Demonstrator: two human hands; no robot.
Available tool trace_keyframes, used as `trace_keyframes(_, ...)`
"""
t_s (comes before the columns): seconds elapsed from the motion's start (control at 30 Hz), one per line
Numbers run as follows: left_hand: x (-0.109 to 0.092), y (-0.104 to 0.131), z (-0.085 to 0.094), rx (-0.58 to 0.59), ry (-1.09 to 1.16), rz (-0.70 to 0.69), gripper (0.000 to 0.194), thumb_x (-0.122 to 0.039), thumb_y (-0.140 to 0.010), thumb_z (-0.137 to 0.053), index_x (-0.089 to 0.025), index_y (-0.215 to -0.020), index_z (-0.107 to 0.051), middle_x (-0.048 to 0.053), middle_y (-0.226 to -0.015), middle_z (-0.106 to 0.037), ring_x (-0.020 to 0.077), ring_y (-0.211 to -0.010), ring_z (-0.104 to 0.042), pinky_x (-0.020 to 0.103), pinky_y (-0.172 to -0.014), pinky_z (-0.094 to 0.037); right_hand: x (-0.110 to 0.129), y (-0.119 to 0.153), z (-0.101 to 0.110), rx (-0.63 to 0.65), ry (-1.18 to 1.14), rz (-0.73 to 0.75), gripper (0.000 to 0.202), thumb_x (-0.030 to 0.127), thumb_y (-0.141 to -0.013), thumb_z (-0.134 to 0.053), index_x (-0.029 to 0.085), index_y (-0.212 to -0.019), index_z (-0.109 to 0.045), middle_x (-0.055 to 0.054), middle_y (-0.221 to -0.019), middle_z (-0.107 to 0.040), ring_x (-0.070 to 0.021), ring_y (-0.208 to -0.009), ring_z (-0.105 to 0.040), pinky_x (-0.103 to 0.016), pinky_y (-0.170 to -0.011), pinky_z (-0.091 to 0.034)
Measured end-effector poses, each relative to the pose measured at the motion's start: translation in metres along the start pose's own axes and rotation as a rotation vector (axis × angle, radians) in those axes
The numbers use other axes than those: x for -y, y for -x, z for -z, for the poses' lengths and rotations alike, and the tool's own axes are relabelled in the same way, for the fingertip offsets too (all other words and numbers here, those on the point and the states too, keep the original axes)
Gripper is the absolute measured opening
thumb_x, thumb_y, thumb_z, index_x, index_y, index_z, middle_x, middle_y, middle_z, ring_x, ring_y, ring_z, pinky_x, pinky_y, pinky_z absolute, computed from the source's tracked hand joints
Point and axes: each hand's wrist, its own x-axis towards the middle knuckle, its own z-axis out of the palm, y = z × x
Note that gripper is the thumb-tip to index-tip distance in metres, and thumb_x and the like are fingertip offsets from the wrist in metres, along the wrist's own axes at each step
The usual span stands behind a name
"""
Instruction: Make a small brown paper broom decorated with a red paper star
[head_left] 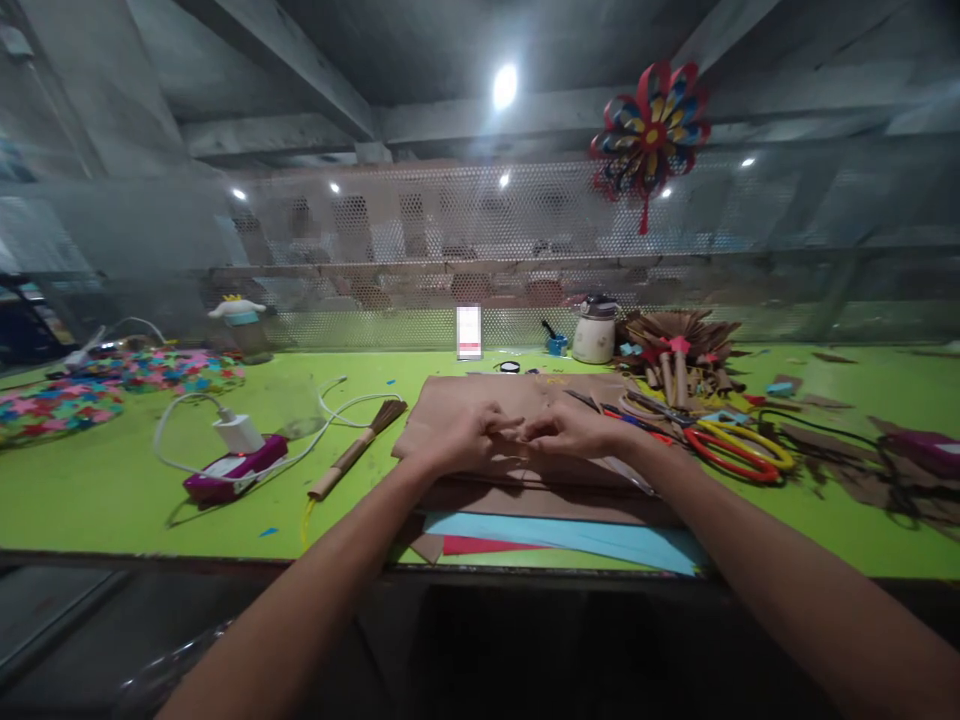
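Over a stack of brown kraft paper [450, 400], my left hand [474, 436] and my right hand [568, 430] nearly meet at the fingertips. Both have bent fingers drawn together in a pinch. Whatever lies between the fingertips is too small and blurred to make out. Light blue paper [555, 535] and a strip of red paper [480, 545] stick out at the stack's near edge. Close to my right forearm lie scissors with red handles [731, 455] and a pair with yellow handles [750, 442].
A rolled brown paper bundle [352, 455] lies left of the stack, beside a purple power strip [240, 470] with a white charger and cable. Behind stand a phone [469, 332], a white jar [595, 335] and fanned paper pieces [679, 355]. Colourful paper stars [150, 372] cover the far left.
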Motion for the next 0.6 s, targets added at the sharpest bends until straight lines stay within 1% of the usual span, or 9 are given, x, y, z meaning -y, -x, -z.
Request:
trace_keyframes(0.03,0.002,0.0,-0.004,0.037,-0.041,-0.003,0.025,-0.036,-0.074,-0.053,-0.015,-0.072,-0.066,0.004,-0.076,-0.059,0.0142,-0.072,-0.051,0.024,-0.067,-0.039,-0.002,-0.002,-0.002,-0.006,0.002,-0.003,0.024,0.025,-0.079,-0.049,0.012,-0.087,-0.067,-0.001,-0.071,-0.062,-0.0112,-0.062,-0.05,-0.021,-0.057,-0.038)
trace_keyframes(0.1,0.004,0.002,-0.01,0.055,-0.091,0.027,0.025,-0.037,-0.072,-0.056,-0.014,-0.064,-0.063,0.003,-0.068,-0.057,0.0133,-0.066,-0.05,0.023,-0.063,-0.038,-0.006,-0.005,-0.008,-0.039,0.015,-0.011,0.025,0.028,-0.079,-0.049,0.012,-0.087,-0.068,-0.003,-0.073,-0.064,-0.0119,-0.062,-0.051,-0.021,-0.057,-0.038)
trace_keyframes(0.23,0.008,0.003,-0.013,0.061,-0.133,0.048,0.027,-0.038,-0.071,-0.058,-0.014,-0.059,-0.059,0.002,-0.063,-0.053,0.0125,-0.063,-0.048,0.022,-0.061,-0.038,-0.013,-0.007,-0.021,-0.147,0.113,-0.01,0.022,0.027,-0.079,-0.052,0.013,-0.081,-0.07,-0.004,-0.07,-0.063,-0.0118,-0.062,-0.052,-0.021,-0.056,-0.038)
trace_keyframes(0.33,0.011,0.003,-0.015,0.058,-0.151,0.07,0.028,-0.038,-0.072,-0.057,-0.014,-0.058,-0.058,0.001,-0.061,-0.052,0.0125,-0.061,-0.048,0.022,-0.059,-0.038,-0.017,-0.005,-0.027,-0.207,0.16,-0.024,0.019,0.023,-0.078,-0.055,0.013,-0.081,-0.071,-0.005,-0.07,-0.063,-0.0118,-0.062,-0.052,-0.021,-0.058,-0.038)
trace_keyframes(0.47,0.017,0.003,-0.019,0.056,-0.152,0.108,0.024,-0.036,-0.074,-0.055,-0.014,-0.064,-0.059,0.0,-0.058,-0.052,0.0121,-0.057,-0.049,0.022,-0.056,-0.037,-0.019,-0.003,-0.027,-0.215,0.175,-0.016,0.017,0.019,-0.076,-0.056,0.012,-0.08,-0.071,-0.006,-0.07,-0.064,-0.0116,-0.062,-0.054,-0.021,-0.06,-0.039)
trace_keyframes(0.6,0.016,0.004,-0.019,0.065,-0.207,0.065,0.02,-0.032,-0.075,-0.054,-0.015,-0.067,-0.059,0.0,-0.061,-0.053,0.0116,-0.059,-0.05,0.021,-0.057,-0.038,-0.017,-0.002,-0.027,-0.2,0.232,0.008,0.017,0.017,-0.078,-0.053,0.013,-0.08,-0.07,-0.005,-0.073,-0.064,-0.0113,-0.063,-0.054,-0.02,-0.06,-0.038)
